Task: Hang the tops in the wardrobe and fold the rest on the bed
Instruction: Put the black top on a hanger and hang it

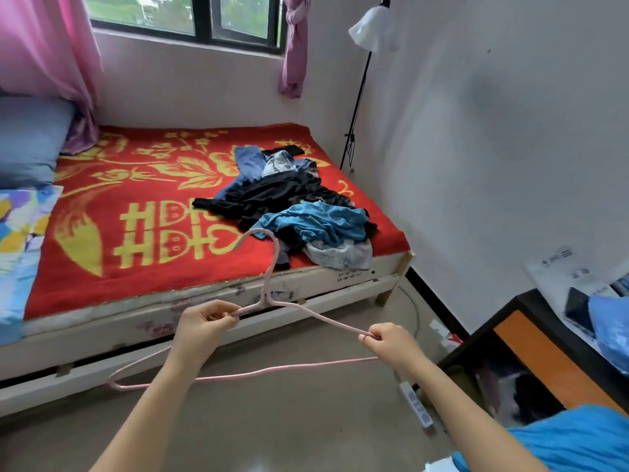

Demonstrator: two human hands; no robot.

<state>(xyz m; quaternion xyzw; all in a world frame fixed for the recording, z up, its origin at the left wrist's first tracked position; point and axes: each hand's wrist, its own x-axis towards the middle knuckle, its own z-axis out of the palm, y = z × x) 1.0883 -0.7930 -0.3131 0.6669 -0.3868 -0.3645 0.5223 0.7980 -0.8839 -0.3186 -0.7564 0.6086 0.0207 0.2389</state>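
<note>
1. You're holding a thin pink wire clothes hanger (266, 291) out in front of you with both hands, above the grey floor (289, 420) and just short of the bed's near edge.
2. Your left hand (204, 323) is pinching the hanger's upper arm just beside the neck, fingers (221, 318) curled in tight around the wire.
3. Your right hand (391, 342) is gripping the far end of the other arm, thumb and fingers closed on the wire at the corner.
4. The hanger's hook is pointing up and away from you, toward the bed; nothing is hanging on it.
5. The crumpled pile of clothes (292, 206) is lying on the right part of the bed with the red and yellow patterned blanket (153, 216), well apart from your hands.
6. In that pile, a bright blue garment (316, 223) is sitting on top near the front, a black garment (272, 195) is spreading out behind it, and pale grey fabric (340, 255) is drooping at the bed's edge.
7. A blue pillow (27, 141) is resting at the left end of the bed, under the pink curtain (44, 46).
8. A white power strip (417, 407) is lying on the floor beside your right forearm, near the black and orange table (544, 342).
</note>
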